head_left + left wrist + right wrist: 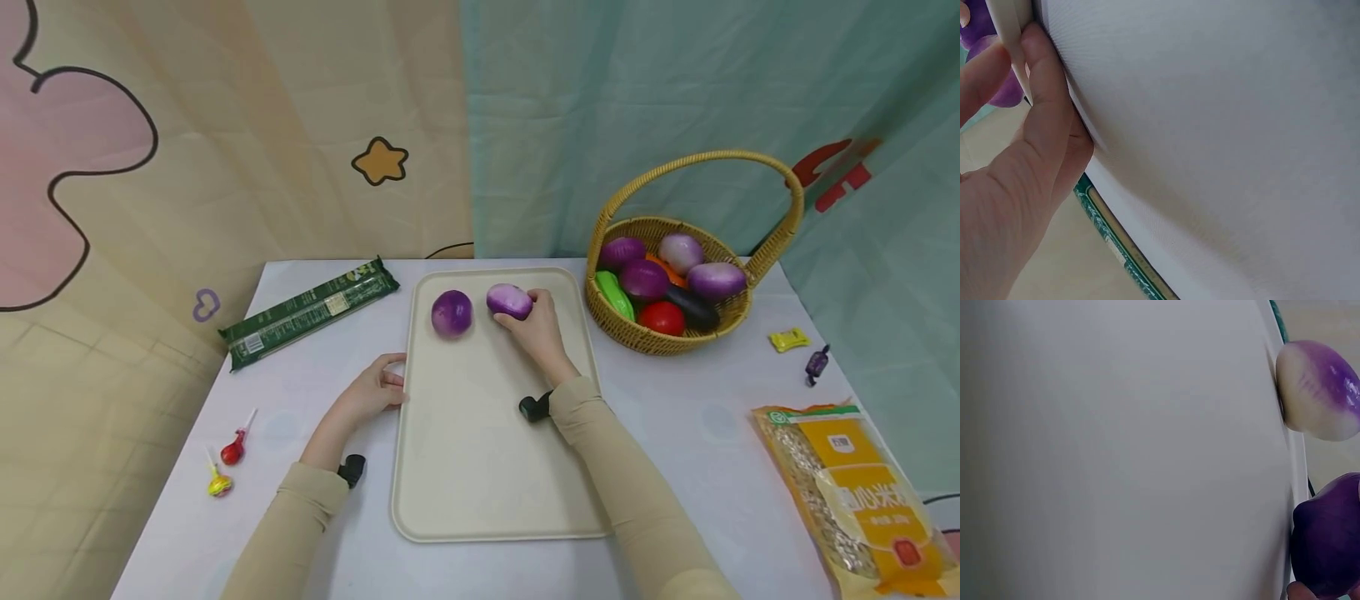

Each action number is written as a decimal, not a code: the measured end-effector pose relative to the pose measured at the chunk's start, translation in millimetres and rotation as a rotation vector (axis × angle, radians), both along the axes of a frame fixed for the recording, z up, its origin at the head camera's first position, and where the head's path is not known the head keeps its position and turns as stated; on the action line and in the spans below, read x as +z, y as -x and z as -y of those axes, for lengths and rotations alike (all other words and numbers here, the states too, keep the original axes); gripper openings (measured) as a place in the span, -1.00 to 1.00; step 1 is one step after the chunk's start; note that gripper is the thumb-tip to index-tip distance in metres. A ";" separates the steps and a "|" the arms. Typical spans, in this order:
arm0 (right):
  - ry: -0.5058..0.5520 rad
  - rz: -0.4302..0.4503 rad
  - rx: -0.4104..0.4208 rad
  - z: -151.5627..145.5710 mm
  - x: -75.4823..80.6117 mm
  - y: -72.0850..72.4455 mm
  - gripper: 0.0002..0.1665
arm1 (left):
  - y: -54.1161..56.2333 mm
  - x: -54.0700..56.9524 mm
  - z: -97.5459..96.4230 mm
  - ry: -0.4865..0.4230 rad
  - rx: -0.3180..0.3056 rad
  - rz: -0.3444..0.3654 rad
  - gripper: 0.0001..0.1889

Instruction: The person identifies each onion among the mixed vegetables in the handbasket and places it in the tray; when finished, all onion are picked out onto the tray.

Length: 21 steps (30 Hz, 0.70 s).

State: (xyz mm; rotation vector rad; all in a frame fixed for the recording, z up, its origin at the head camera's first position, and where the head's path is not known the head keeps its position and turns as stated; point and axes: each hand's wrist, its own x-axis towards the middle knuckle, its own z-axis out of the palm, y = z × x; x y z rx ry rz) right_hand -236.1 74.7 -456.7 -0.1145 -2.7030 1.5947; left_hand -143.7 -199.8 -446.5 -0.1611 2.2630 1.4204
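My right hand (536, 333) grips a purple-and-white turnip (509, 301) at the far end of the beige tray (480, 467). A second purple turnip (452, 314) lies on the tray just left of it. In the right wrist view the held turnip (1327, 540) is at the lower right with fingertips at its underside, and the other turnip (1319, 390) sits above it. At the tray's left edge my left hand (372, 387) pinches the rim. The left wrist view shows its thumb (982, 78) on one side of the rim and fingers on the other.
Right of the tray stands a wicker basket (652, 343) of vegetables. A green packet (311, 315) lies back left, with two lollipops (232, 450) nearer. At right are a yellow candy (788, 339), a purple candy (817, 365) and a grain bag (855, 500).
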 end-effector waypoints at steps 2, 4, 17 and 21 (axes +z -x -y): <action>-0.005 0.010 0.012 -0.2 0.8 -0.6 -0.11 | -0.1 -0.3 0.1 0.002 -0.002 -0.001 -0.22; -0.011 0.020 0.023 -0.7 1.1 -1.2 -0.07 | -0.7 -0.3 -0.1 0.002 -0.004 0.001 -0.22; -0.088 0.084 0.092 -13.8 26.3 -11.8 0.05 | -1.0 2.0 0.4 0.017 -0.002 0.003 -0.22; -0.049 0.002 0.104 -36.3 48.7 -19.7 -0.17 | 0.1 3.0 -0.8 0.025 0.001 0.004 -0.22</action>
